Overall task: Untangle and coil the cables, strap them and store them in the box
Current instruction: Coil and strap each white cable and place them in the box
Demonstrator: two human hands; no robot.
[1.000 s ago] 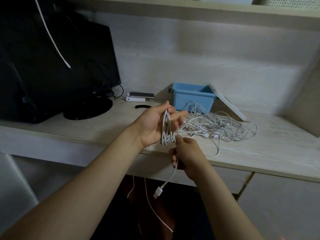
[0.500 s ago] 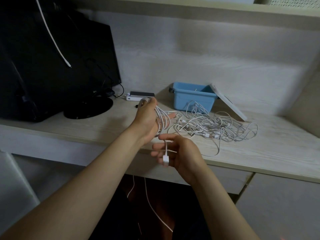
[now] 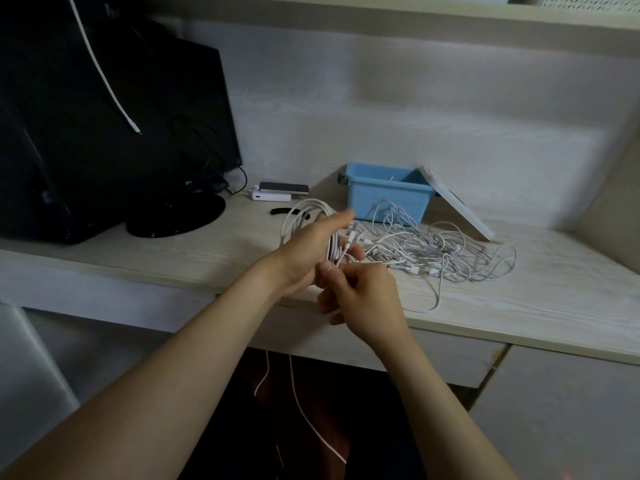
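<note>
My left hand (image 3: 313,251) holds a coiled white cable (image 3: 304,214) wound in loops around its palm, above the desk's front edge. My right hand (image 3: 360,296) is just below it and pinches the cable's loose end against the coil. A tangled heap of white cables (image 3: 440,254) lies on the desk to the right. Behind the heap stands an open blue box (image 3: 388,195), its white lid (image 3: 457,206) leaning against the box's right side. A black strap (image 3: 281,211) lies on the desk behind the coil.
A black monitor (image 3: 114,133) on a round base fills the left of the desk (image 3: 194,251). A phone on a white power bank (image 3: 277,192) lies beside it. White cables (image 3: 301,410) hang below the desk edge. A shelf runs overhead.
The dangling plug end has been brought up by my right hand and laid against the coil. My left hand turned, with the loops now standing up behind its palm.
</note>
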